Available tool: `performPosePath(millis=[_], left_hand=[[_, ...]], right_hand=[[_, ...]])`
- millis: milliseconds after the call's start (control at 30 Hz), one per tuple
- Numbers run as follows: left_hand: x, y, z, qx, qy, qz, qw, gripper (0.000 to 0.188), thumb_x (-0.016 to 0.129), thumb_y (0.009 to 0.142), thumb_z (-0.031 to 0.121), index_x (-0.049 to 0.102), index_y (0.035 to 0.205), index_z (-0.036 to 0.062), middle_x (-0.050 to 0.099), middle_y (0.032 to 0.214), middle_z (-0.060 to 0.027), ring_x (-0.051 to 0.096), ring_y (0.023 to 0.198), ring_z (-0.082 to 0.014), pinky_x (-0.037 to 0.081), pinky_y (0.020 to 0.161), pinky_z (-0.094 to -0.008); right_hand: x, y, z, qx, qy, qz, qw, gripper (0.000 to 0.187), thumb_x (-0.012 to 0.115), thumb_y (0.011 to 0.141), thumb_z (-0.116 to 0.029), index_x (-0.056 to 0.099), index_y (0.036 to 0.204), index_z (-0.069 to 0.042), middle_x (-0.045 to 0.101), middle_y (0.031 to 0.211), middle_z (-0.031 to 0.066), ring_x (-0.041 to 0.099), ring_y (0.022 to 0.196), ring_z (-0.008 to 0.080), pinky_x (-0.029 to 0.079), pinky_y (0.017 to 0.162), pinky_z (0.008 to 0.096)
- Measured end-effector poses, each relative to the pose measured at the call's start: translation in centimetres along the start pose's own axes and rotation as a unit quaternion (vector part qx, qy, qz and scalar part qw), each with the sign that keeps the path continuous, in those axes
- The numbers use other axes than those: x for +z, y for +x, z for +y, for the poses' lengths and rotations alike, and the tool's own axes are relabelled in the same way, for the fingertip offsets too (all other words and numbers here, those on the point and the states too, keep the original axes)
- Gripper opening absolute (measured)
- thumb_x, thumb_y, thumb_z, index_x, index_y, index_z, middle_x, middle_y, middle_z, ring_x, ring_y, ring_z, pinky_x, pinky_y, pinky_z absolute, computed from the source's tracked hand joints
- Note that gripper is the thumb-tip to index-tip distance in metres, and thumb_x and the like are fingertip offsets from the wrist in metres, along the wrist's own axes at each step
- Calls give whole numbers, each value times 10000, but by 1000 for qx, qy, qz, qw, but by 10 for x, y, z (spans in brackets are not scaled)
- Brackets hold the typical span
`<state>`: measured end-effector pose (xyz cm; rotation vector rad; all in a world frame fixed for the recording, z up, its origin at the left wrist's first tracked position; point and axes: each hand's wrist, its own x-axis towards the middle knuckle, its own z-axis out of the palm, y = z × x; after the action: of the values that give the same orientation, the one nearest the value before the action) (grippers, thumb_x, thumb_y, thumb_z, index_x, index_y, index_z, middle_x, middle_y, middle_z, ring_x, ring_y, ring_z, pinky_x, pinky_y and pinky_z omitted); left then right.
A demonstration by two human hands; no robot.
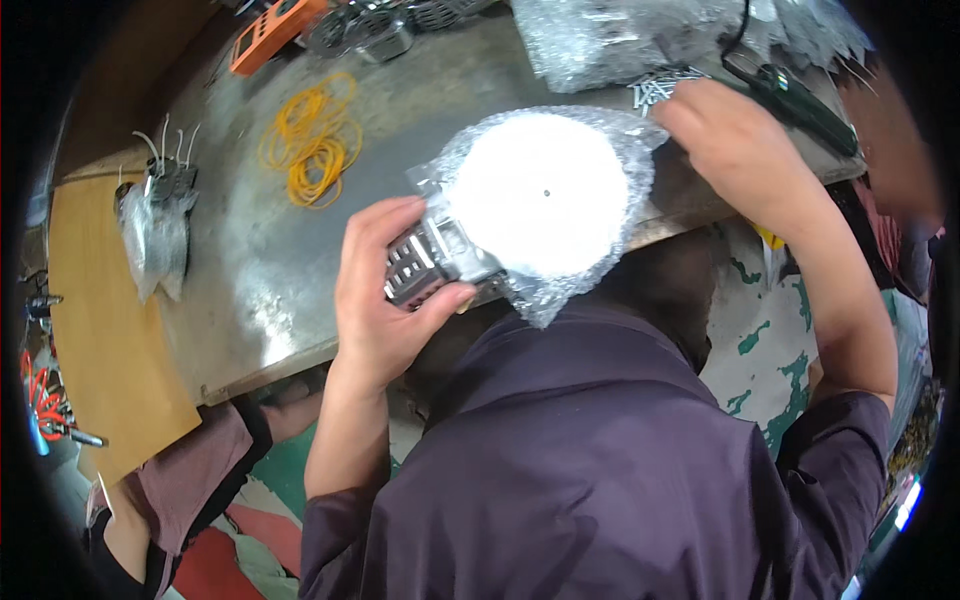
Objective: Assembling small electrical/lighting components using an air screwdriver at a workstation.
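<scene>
My left hand (365, 290) grips a metal housing with slots (418, 265), thumb on the near side and fingers over the far side. Attached to that housing, a round, bright white disc (545, 215) with a small dark centre hole lies partly wrapped in clear bubble wrap (545, 300). The disc sits over the table's front edge, close to my body. My right hand (735, 150) reaches to a pile of small silver screws (655, 88) beyond the disc. Its fingers are drawn together at the pile; whatever is between them is hidden.
A dark electric screwdriver (805, 108) lies right of the screws. Bubble-wrap bags (620, 45) cover the far right. A coiled yellow cord (318, 150), an orange handheld device (272, 35) and metal parts (383, 38) rest farther left. A wrapped part (158, 235) stands on brown board (110, 350); another person's arm (293, 410) shows below.
</scene>
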<state>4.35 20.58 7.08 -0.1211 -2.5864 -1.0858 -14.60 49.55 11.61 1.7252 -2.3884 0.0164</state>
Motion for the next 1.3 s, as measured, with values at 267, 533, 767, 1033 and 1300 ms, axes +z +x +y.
performPosePath(millis=[267, 533, 767, 1033, 1300], left_hand=[[2, 2, -5, 31, -10, 8, 999, 703, 884, 595, 171, 552, 1191, 3, 572, 1196, -181, 571, 1087, -321, 484, 911, -383], [2, 1, -3, 17, -43, 14, 999, 711, 889, 590, 159, 551, 1195, 0, 582, 1199, -179, 576, 1095, -321, 483, 918, -385], [4, 0, -4, 14, -50, 5, 999, 710, 888, 590, 131, 548, 1202, 7, 579, 1199, -180, 582, 1075, -316, 488, 896, -383], [4, 0, -3, 3, -25, 6, 1000, 715, 875, 556, 65, 555, 1192, -2, 576, 1192, -171, 581, 1085, -313, 480, 925, -376], [-3, -5, -1, -8, -40, -1, 999, 685, 865, 640, 198, 544, 1208, -11, 568, 1210, -165, 562, 1112, -294, 450, 954, -374]], right_hand=[[-8, 48, -112, 15, 715, 145, 684, 227, 575, 786, 132, 539, 975, 11, 574, 927, 103, 576, 800, 161, 497, 732, 280], [28, 66, -117, 41, 306, 240, 920, 285, 662, 719, -21, 500, 953, -28, 600, 858, 127, 619, 842, 328, 505, 704, 404], [26, 69, -120, 37, 425, 179, 886, 316, 638, 735, 14, 499, 1018, -17, 605, 888, 148, 615, 851, 343, 511, 701, 405], [15, 61, -113, 47, 400, 240, 883, 306, 612, 775, -33, 526, 1068, -20, 554, 1029, 175, 593, 925, 361, 516, 754, 410], [7, -112, 101, 326, -85, 108, 935, 451, 574, 717, 24, 521, 1163, -9, 623, 1024, 230, 589, 975, 421, 462, 876, 484]])
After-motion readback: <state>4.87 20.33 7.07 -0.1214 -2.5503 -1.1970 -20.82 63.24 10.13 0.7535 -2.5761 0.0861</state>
